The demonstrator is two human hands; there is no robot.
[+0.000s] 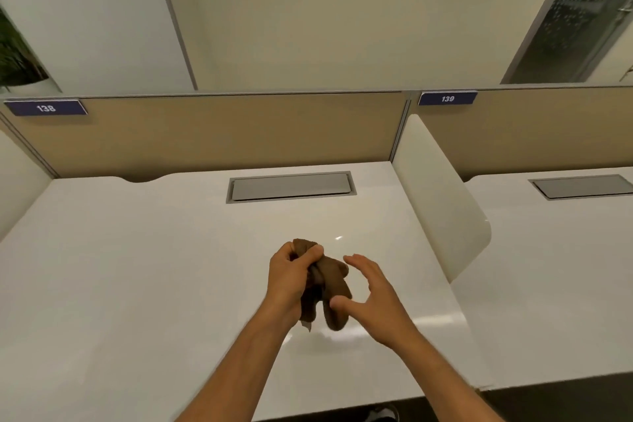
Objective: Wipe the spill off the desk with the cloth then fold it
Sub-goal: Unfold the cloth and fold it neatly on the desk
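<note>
A brown cloth (334,284) hangs bunched up above the white desk (137,284), near its middle. My left hand (291,279) is closed around the cloth's upper part, with a corner sticking out above the fingers. My right hand (371,296) is just to the right of the cloth, fingers spread, and its thumb touches the cloth's lower fold. A small shiny wet spot (338,237) glints on the desk just beyond the hands. A faint glossy patch (337,336) lies on the desk under the cloth.
A grey cable hatch (291,187) is set into the desk at the back. A tan partition (212,134) runs behind it, with a label reading 138 (45,108). A white side divider (442,199) stands at the right, with the neighbouring desk (555,267) past it. The front edge is near my forearms.
</note>
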